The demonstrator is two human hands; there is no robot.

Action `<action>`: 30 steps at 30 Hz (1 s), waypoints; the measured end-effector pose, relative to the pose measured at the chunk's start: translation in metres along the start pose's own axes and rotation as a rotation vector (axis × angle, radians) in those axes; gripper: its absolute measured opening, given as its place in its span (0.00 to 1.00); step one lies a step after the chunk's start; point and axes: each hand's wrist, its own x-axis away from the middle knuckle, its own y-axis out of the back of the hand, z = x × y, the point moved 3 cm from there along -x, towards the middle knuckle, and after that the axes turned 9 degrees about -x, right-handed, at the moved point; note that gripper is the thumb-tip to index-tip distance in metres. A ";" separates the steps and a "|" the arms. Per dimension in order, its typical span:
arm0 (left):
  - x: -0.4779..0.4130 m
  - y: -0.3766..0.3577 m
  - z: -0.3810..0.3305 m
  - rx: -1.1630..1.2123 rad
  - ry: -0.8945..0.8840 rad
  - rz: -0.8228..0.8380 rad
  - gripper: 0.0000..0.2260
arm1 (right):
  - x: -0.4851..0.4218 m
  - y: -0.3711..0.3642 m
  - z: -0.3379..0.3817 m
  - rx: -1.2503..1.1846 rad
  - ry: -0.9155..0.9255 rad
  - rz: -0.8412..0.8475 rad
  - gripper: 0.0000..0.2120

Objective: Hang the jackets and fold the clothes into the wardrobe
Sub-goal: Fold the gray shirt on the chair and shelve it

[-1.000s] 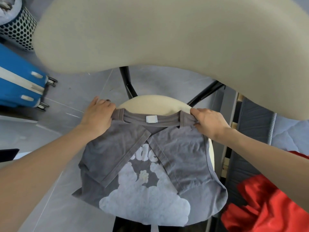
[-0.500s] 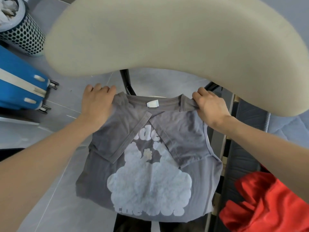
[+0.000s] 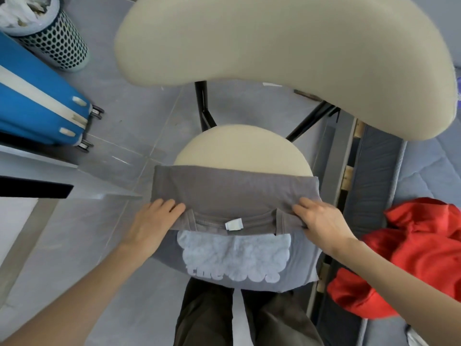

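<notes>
Both hands are gripping a grey T-shirt [image 3: 234,191] on the chair seat [image 3: 239,143].
The left hand [image 3: 154,222] and right hand [image 3: 321,221] are reaching forward palms down, fingers pinching its shoulder corners; the shirt is lying doubled, collar towards the person, long axis running left to right.

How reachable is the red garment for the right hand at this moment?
Probably yes. The red garment lies just to the right of the right hand, with nothing between them. But that hand grips the shirt and would have to let go first.
</notes>
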 end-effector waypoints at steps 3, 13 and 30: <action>0.010 -0.011 -0.009 -0.051 -0.023 0.097 0.30 | 0.017 -0.022 0.007 -0.028 -0.003 0.027 0.10; 0.058 -0.050 -0.014 -0.109 -0.429 0.040 0.38 | 0.065 -0.089 0.024 0.019 0.066 0.407 0.32; -0.011 -0.030 -0.023 0.408 0.090 -0.125 0.17 | -0.006 -0.023 0.003 -0.431 -0.215 -0.057 0.26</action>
